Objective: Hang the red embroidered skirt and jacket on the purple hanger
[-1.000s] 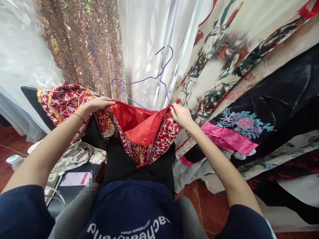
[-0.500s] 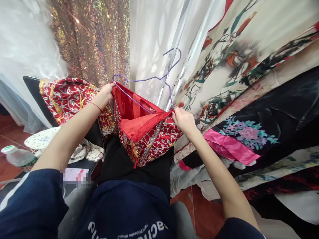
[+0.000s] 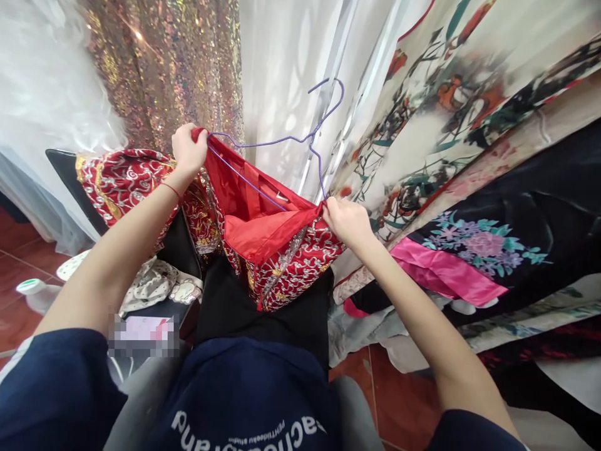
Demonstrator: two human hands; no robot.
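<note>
A red garment (image 3: pixel 300 266) with silver and gold embroidery hangs between my hands, its plain red lining showing at the open top. My left hand (image 3: pixel 189 149) is closed on one upper corner of it, by the left end of a purple wire hanger (image 3: pixel 277 141). The opposite corner is pinched in my right hand (image 3: pixel 347 219), close to the hanger's right end. The hanger's hook points up, and its lower bar runs across the garment's opening. Below, the garment's bottom rests on or just above my lap; I cannot tell which.
Another red embroidered piece (image 3: pixel 126 181) drapes over a black chair (image 3: pixel 63 166) at left. Dotted white cloth (image 3: pixel 150 285) and a bottle (image 3: pixel 40 295) sit lower left. Behind hang a sequin curtain (image 3: pixel 164 69) and white drapes (image 3: pixel 277 69). Several garments, including a black one (image 3: pixel 539 200), hang at right.
My left hand has moved up and left, pulling its corner of the garment outward. The garment's opening is stretched wider. My right hand keeps its grip in nearly the same spot.
</note>
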